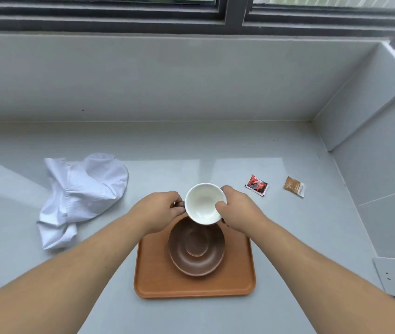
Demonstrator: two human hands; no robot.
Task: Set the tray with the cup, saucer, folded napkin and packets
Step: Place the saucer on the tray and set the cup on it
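On the flat orange wooden tray [157, 280] the round brown saucer [196, 249] already lay; both hands, left hand [159, 208] and right hand [236, 208], had fingers closed around the white-lined ceramic cup [203, 203] above the saucer's far edge. The crumpled white cloth napkin [80, 196] left of the tray and the red packet [256, 185] and tan packet [294, 186] to its right remained unplaced

The saucer [196, 249] sits on the tray [153, 283]. The napkin [80, 196] lies left of it. Two packets [256, 185] lie behind, to the right.

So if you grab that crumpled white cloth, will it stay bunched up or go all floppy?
Probably floppy: the white cloth lies in soft creases and loose folds on the counter, so it should sag and unfold when lifted. It looks thin, so likely light. Pushed, it would probably bunch up rather than slide neatly.
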